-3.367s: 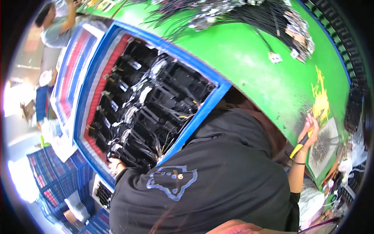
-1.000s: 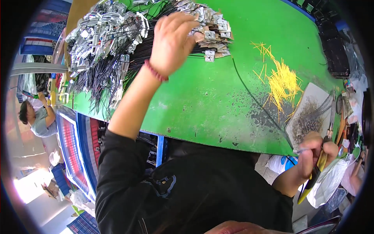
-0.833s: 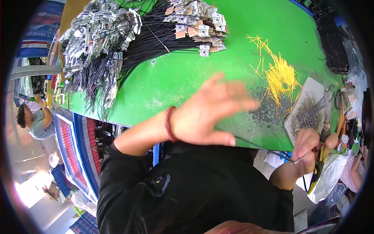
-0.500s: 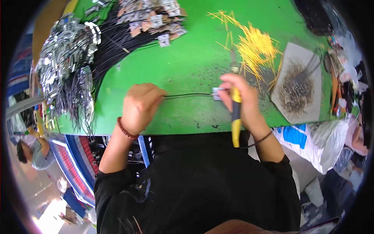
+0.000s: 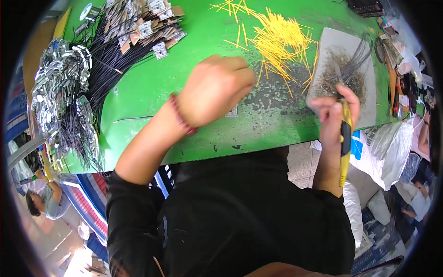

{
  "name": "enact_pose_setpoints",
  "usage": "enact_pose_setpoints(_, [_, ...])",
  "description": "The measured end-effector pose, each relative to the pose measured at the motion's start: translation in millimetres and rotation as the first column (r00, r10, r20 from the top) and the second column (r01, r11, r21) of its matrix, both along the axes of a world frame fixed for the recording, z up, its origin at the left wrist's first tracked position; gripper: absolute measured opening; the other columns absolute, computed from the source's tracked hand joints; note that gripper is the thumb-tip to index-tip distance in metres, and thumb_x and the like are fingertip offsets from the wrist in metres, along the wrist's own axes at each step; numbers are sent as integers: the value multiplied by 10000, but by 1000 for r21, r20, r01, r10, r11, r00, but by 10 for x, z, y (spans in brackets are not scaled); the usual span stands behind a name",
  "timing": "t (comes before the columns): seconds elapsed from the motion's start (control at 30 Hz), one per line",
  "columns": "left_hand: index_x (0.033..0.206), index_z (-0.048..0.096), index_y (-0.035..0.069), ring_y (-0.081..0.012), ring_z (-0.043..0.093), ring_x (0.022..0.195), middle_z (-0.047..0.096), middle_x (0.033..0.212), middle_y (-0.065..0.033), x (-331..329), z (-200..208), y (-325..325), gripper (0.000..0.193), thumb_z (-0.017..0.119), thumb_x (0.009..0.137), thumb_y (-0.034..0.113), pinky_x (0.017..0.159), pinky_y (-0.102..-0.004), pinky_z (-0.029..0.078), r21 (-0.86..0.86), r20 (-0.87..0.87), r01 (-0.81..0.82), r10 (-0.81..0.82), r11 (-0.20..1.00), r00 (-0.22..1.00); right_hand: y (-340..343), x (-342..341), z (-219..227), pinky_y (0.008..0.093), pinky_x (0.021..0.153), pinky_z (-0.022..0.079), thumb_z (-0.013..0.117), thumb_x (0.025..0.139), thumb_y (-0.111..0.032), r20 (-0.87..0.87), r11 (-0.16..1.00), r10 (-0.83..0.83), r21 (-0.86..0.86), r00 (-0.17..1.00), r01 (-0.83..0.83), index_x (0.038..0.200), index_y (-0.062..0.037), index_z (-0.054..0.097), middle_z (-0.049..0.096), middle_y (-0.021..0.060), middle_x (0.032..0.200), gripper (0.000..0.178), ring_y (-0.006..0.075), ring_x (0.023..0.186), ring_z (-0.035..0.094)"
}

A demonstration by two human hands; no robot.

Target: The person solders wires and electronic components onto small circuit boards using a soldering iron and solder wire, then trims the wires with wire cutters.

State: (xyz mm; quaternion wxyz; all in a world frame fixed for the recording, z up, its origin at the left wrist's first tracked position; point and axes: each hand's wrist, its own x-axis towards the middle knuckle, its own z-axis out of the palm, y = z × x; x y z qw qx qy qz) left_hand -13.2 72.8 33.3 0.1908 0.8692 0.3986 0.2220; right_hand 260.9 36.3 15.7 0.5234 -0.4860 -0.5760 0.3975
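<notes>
My right hand (image 5: 334, 115) grips a yellow-and-black soldering iron (image 5: 345, 143). Its tip points away from me over a pale slab (image 5: 337, 39) covered in dark crumbs and thin grey wire ends. My left hand (image 5: 219, 87) is over the middle of the green table (image 5: 184, 147), fingers curled; any small item in them is hidden. Beneath that arm lies a black cable (image 5: 134, 119), and a small white circuit board (image 5: 233, 112) shows beside the wrist. Past my left fingers is a loose pile of thin yellow sticks or tubes (image 5: 281, 39).
At the far left lie black cables (image 5: 108, 69) with many small boards (image 5: 145, 30) and a heap of silvery connectors (image 5: 57, 87). A wire spool (image 5: 90, 11) stands behind. Tools and bags crowd the right edge; a white sack (image 5: 387, 152) hangs below it. Other people sit at both sides.
My right hand has left the small board and carried the soldering iron right, to the slab. My left hand has let go of the cable and moved right and farther out.
</notes>
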Motion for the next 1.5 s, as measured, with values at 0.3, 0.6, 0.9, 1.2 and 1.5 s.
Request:
enact_pose_setpoints(0.3, [763,560,57,-279,593,795,565,783,-96,485,-411,664,94,619,789,124,726,-407,469,143,-67,133,-125,981,990,-287,853,-269,188,494,318,482,916,-601,-22,925,-357,132,934,357,1265,56,510,601,88,695,744,65,533,434])
enact_pose_setpoints(0.6, [825,566,73,-249,593,845,598,839,-58,519,-227,490,143,679,738,74,740,-375,457,147,-44,83,-78,986,996,90,1175,-343,180,556,381,585,795,-40,-87,887,-445,93,891,453,955,3,571,551,4,756,167,50,614,491])
enact_pose_setpoints(0.9, [813,606,91,-246,593,854,618,854,-49,484,-215,430,129,708,733,86,742,-381,441,206,19,-10,6,979,1000,113,1208,-408,175,590,423,565,798,-18,32,910,-410,88,911,406,919,11,575,539,9,769,125,50,632,484])
enact_pose_setpoints(1.2, [822,619,14,-207,608,649,624,756,-86,269,-35,380,94,702,783,32,565,-295,485,23,248,-193,181,981,952,113,1155,-412,209,590,446,602,801,-67,-123,851,-494,134,861,507,944,-8,564,552,41,780,160,95,652,549])
enact_pose_setpoints(1.5, [806,658,11,-158,635,629,665,732,-84,147,3,-305,73,709,753,11,573,-273,494,-478,345,-215,407,852,846,-61,-234,-165,236,603,545,627,855,54,68,995,100,-10,993,-100,1074,-14,630,667,99,877,229,143,686,669])
